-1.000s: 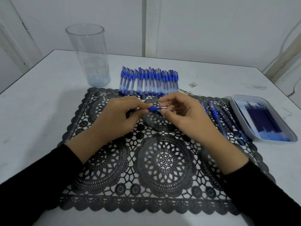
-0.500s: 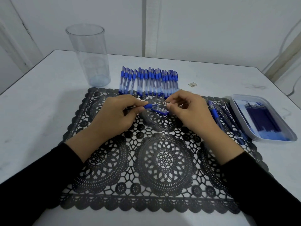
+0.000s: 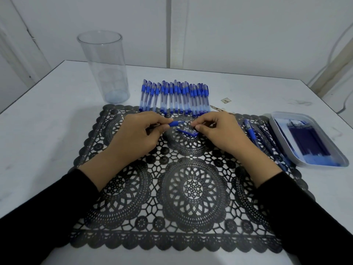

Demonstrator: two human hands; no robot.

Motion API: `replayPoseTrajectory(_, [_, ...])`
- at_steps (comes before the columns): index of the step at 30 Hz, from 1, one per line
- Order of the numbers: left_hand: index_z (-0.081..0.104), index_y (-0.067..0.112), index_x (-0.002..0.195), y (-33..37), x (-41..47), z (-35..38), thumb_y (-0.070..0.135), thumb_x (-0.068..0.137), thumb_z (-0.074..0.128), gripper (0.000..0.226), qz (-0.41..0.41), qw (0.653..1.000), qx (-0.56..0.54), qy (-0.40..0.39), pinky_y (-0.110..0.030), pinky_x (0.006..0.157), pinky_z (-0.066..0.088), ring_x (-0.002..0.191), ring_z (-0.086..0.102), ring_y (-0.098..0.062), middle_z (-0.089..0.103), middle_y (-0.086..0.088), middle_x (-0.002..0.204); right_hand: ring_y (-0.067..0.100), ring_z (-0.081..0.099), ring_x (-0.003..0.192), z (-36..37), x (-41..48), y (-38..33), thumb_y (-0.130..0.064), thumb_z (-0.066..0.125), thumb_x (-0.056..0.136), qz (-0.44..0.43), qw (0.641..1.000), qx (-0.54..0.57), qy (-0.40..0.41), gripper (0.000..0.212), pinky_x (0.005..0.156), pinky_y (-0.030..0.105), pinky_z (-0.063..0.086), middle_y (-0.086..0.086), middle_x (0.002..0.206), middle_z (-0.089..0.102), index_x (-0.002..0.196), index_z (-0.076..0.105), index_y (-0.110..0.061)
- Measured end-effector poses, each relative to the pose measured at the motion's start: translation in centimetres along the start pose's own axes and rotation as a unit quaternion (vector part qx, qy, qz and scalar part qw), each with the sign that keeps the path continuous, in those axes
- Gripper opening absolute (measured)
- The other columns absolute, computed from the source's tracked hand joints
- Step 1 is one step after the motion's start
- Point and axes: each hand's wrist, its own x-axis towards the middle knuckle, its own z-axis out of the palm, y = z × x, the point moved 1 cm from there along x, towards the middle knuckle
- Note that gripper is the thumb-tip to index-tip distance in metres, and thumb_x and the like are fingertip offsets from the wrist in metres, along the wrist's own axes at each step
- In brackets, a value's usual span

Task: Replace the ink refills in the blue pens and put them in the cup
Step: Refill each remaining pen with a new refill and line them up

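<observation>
Over the far middle of the black lace placemat [image 3: 191,188], the left hand [image 3: 133,136] grips a clear plastic pen with a blue grip [image 3: 174,123]; the right hand [image 3: 219,131] pinches its thin protruding refill [image 3: 185,121]. A blue pen piece [image 3: 188,131] lies beneath.

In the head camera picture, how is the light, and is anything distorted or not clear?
Head view: the light is soft, dim and bluish, without strong glare; shadows on the white table are faint and soft-edged; the wide lens stretches the sleeves at the lower corners; the refills in the tray merge into one dark mass.
</observation>
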Motion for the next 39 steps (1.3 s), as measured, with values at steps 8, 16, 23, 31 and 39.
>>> replayPoseTrajectory(8, [0.076, 0.012, 0.107, 0.2, 0.1, 0.2, 0.007, 0.087, 0.073, 0.021, -0.003, 1.0, -0.007, 0.008, -0.031, 0.065, 0.054, 0.073, 0.068, -0.012, 0.075, 0.002, 0.089, -0.004, 0.061, 0.082, -1.5, -0.8, -0.4, -0.013, 0.067, 0.091, -0.013, 0.995, 0.1, 0.008, 0.022, 0.072, 0.002, 0.043, -0.01, 0.099, 0.071, 0.11, 0.072, -0.023])
replayPoseTrajectory(16, [0.076, 0.014, 0.106, 0.5, 0.2, 0.3, 0.009, 0.087, 0.075, 0.02, -0.012, 0.999, -0.023, 0.027, -0.031, 0.065, 0.054, 0.071, 0.067, -0.013, 0.074, 0.001, 0.085, 0.01, 0.059, 0.071, -0.3, -1.4, -1.9, -0.013, 0.074, 0.084, -0.054, 0.975, 0.215, -0.013, 0.015, 0.069, 0.016, 0.052, 0.008, 0.085, 0.07, 0.099, 0.074, -0.012])
replayPoseTrajectory(23, [0.075, 0.013, 0.108, 0.3, 0.1, 0.3, 0.007, 0.086, 0.074, 0.023, -0.002, 0.999, -0.034, 0.014, -0.036, 0.069, 0.057, 0.079, 0.07, -0.012, 0.075, 0.002, 0.092, 0.008, 0.055, 0.068, -0.8, -1.3, -1.4, -0.012, 0.075, 0.083, -0.037, 0.975, 0.217, -0.015, 0.008, 0.065, 0.015, 0.049, -0.002, 0.076, 0.065, 0.09, 0.073, -0.011])
replayPoseTrajectory(31, [0.075, 0.01, 0.105, 0.3, 0.3, -0.3, 0.007, 0.086, 0.074, 0.019, -0.01, 0.999, -0.035, 0.037, -0.015, 0.08, 0.054, 0.09, 0.07, -0.001, 0.074, 0.004, 0.098, 0.012, 0.066, 0.067, -3.5, -1.6, 0.0, 0.0, 0.068, 0.085, 0.007, 0.946, 0.32, 0.055, 0.011, 0.069, 0.023, 0.052, 0.008, 0.08, 0.072, 0.09, 0.068, -0.009])
replayPoseTrajectory(39, [0.075, 0.008, 0.106, 0.2, 0.7, -0.1, 0.01, 0.087, 0.074, 0.02, -0.033, 0.997, -0.03, 0.065, -0.011, 0.086, 0.051, 0.095, 0.069, -0.001, 0.074, 0.004, 0.102, 0.012, 0.062, 0.07, -6.4, -2.0, 0.7, 0.0, 0.065, 0.087, 0.02, 0.856, 0.486, 0.177, 0.014, 0.066, 0.022, 0.05, 0.004, 0.087, 0.073, 0.096, 0.065, -0.011])
